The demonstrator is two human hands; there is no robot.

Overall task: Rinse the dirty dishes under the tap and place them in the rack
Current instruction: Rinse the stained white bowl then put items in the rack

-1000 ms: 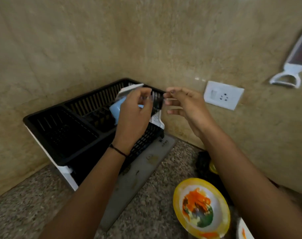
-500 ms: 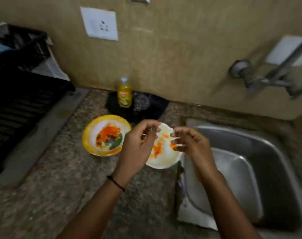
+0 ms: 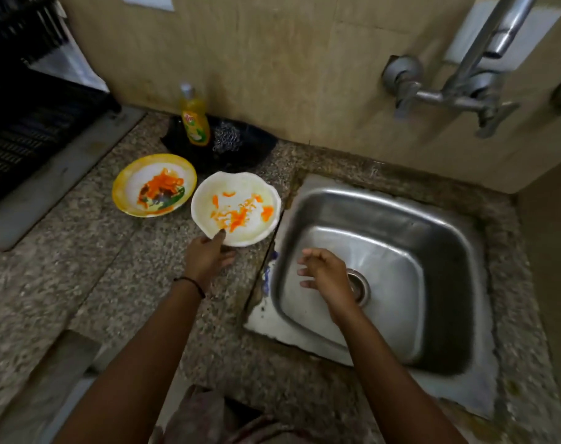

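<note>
A white plate (image 3: 237,200) smeared with orange sauce lies on the granite counter beside the sink. My left hand (image 3: 207,259) grips its near rim, thumb on top. A yellow-rimmed plate (image 3: 125,184) with orange and green leftovers sits just to its left. My right hand (image 3: 325,274) hovers over the steel sink (image 3: 401,225), fingers spread and holding nothing. The tap (image 3: 484,59) juts from the wall above the sink, and no water is visible. The black dish rack (image 3: 26,116) stands at the far left.
A yellow dish soap bottle (image 3: 194,120) and a steel scrubber (image 3: 227,139) rest on a black tray against the wall behind the plates. A grey drain board (image 3: 64,174) lies under the rack. The sink drain (image 3: 359,285) is partly behind my right hand.
My view swung from the rack to the sink. Both hands dropped lower and moved apart; the left now holds the white plate's rim, and the right has moved over the sink basin.
</note>
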